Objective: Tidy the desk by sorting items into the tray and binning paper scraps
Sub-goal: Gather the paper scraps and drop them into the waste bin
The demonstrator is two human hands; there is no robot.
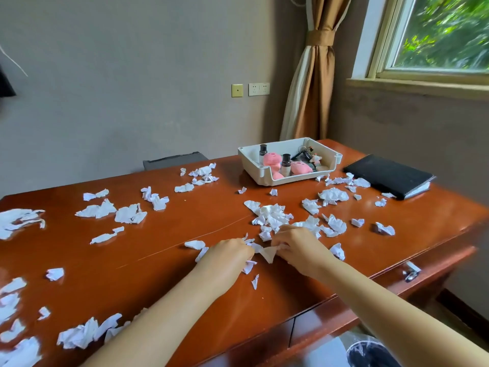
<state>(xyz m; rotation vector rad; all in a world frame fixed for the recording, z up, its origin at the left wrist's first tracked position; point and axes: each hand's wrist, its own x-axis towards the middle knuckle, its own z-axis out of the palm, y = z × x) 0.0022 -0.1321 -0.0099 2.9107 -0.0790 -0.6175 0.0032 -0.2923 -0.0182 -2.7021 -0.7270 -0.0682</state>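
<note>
Several white paper scraps (272, 215) lie scattered over the brown wooden desk (185, 234). My left hand (230, 251) and my right hand (296, 245) meet near the desk's middle front, both pinching crumpled scraps (266, 252) between them. A white tray (330, 161) stands at the back of the desk; it holds pink plush toys (272, 160), small bottles (262, 152) and keys. A bin (370, 353) with a dark liner shows below the desk edge at the bottom right.
A black notebook (389, 174) lies at the back right beside the tray. Larger scraps (21, 221) lie along the left edge and the near left corner. A drawer handle (410, 271) sticks out on the desk's right front. A grey chair back (174, 160) stands behind the desk.
</note>
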